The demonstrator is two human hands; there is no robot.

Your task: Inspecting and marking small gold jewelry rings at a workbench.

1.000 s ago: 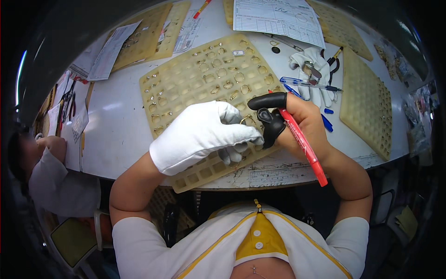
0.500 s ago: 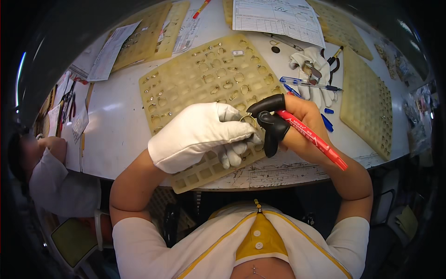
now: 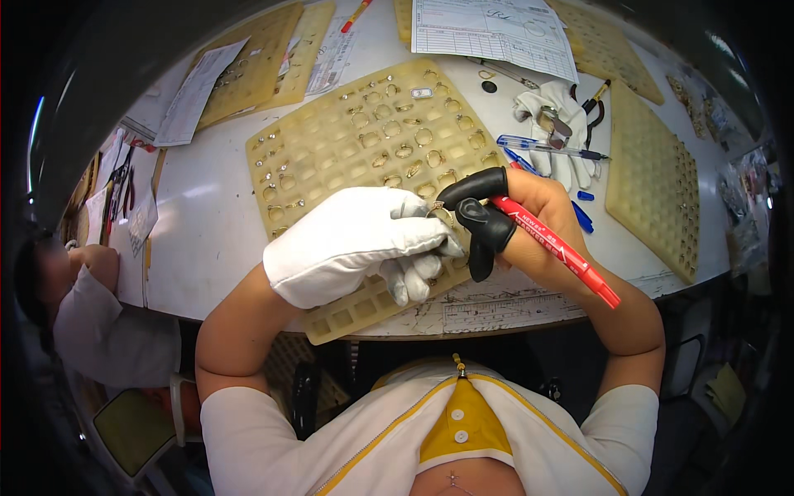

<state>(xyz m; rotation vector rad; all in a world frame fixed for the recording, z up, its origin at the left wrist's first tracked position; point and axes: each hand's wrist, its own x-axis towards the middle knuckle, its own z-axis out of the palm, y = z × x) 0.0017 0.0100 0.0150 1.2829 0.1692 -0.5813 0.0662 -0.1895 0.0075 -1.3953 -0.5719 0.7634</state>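
My left hand (image 3: 356,244), in a white glove, pinches a gold-coloured ring (image 3: 442,213) over a pale plastic compartment tray (image 3: 327,322) holding several rings and small jewellery pieces. My right hand (image 3: 533,231), with black covers on thumb and fingertips, grips a red marker (image 3: 566,256) lying slanted across it. The black-covered fingertips of that hand touch the ring, meeting the left hand's fingers there and partly hiding the ring. Blue pens (image 3: 554,150) and a loose white glove (image 3: 571,169) lie just beyond my right hand.
More trays (image 3: 649,182) stand right and behind. Papers (image 3: 492,33) lie at the back, pliers (image 3: 594,124) at the right. A co-worker (image 3: 107,331) sits at the left with tools (image 3: 124,186) nearby. The table's curved front edge (image 3: 178,306) crosses below my hands.
The red marker in my right hand has swung to a flatter slant, its lower end higher and further right. The black-covered fingers have shifted onto the ring, and my left hand has moved slightly.
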